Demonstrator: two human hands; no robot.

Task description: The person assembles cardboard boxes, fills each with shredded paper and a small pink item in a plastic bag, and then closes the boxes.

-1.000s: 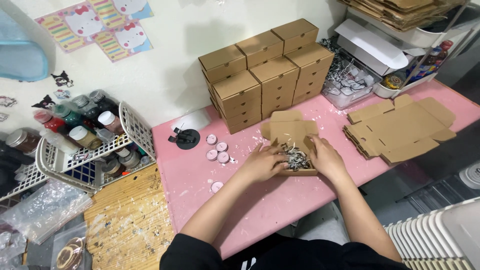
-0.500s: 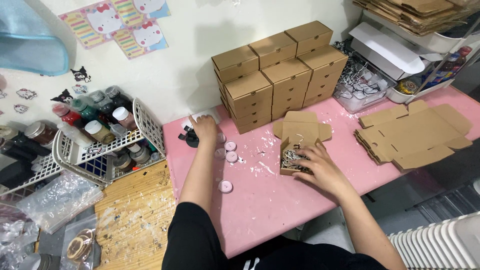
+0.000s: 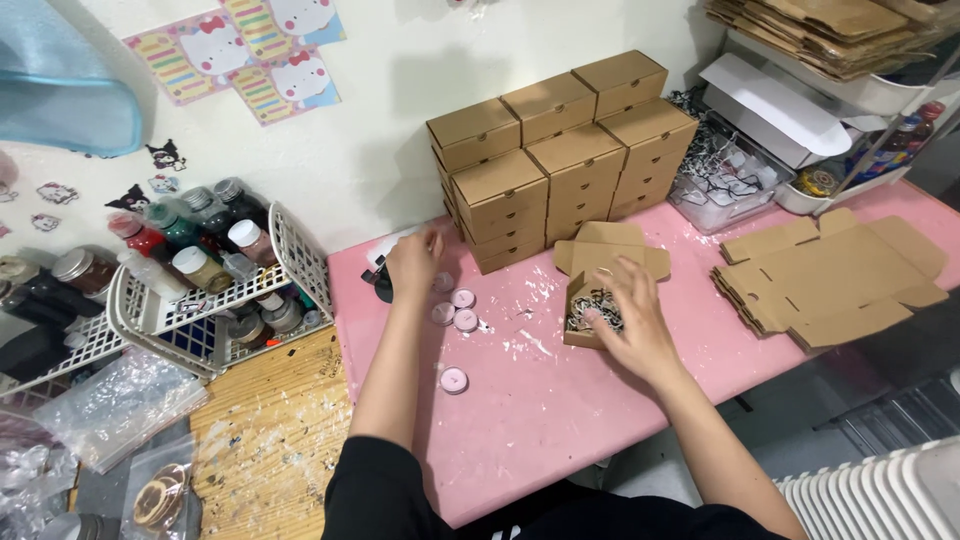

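Note:
A small open cardboard box (image 3: pixel 598 268) filled with shredded paper sits on the pink table (image 3: pixel 560 400). My right hand (image 3: pixel 628 318) rests over its front edge, fingers spread into the filling. My left hand (image 3: pixel 414 262) reaches to the back left of the table, fingers curled down over a dark round object (image 3: pixel 384 290) and a white piece by the wall. Whether it grips anything is hidden. Several small pink round tealight candles (image 3: pixel 455 305) lie just right of that hand, and one candle (image 3: pixel 454 380) lies closer to me.
Stacked closed cardboard boxes (image 3: pixel 556 150) stand against the wall. Flat unfolded box blanks (image 3: pixel 830 275) lie at the right. A white wire basket of bottles (image 3: pixel 200 290) sits at left. A clear bin of shredded paper (image 3: pixel 725 185) is at the back right. A white radiator (image 3: pixel 880 495) is at lower right.
My left hand left the open box and reached to the back left of the table. My right hand stayed on the box.

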